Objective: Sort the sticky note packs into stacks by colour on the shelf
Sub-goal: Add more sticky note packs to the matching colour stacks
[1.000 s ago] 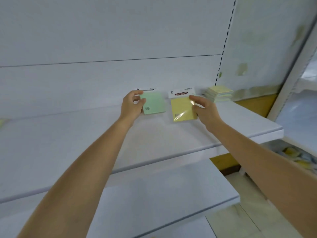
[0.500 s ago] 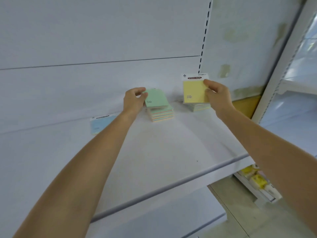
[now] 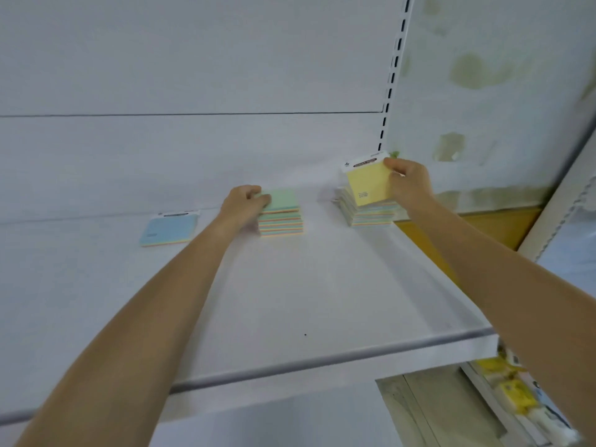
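Lower rack (image 3: 516, 395): nearest, bottom right below the shelf, holding yellow items too blurred to name.
Shelf (image 3: 322, 359): white, with both forearms reaching across its front edge toward the back.
Blue pack (image 3: 169, 227): lies flat and alone at the left, near the back wall and apart from both stacks, header card facing the wall.
Left hand (image 3: 245, 201): fingers curled on the left edge of the green pack (image 3: 283, 200), thumb on top.
Green pack: sits level on, or just above, the green stack (image 3: 280, 221); I cannot tell if it has fully settled.
Right hand (image 3: 409, 185): well apart from the left hand, pinching the right edge of the yellow pack (image 3: 367, 185).
Yellow pack: tilted, header card up, held over the yellow stack (image 3: 367, 214), its lower edge close to or touching the top.
Stacks: side by side at the back with a gap between them; their side edges show bands of mixed colour.
Slotted upright (image 3: 393, 75): rises behind the yellow stack at the corner of the back panel.
Done so far: green and yellow each have a tall stack, and blue has one pack laid down.
Left to do: by my reading, release both held packs squarely on their stacks; no unsorted packs show on this shelf.
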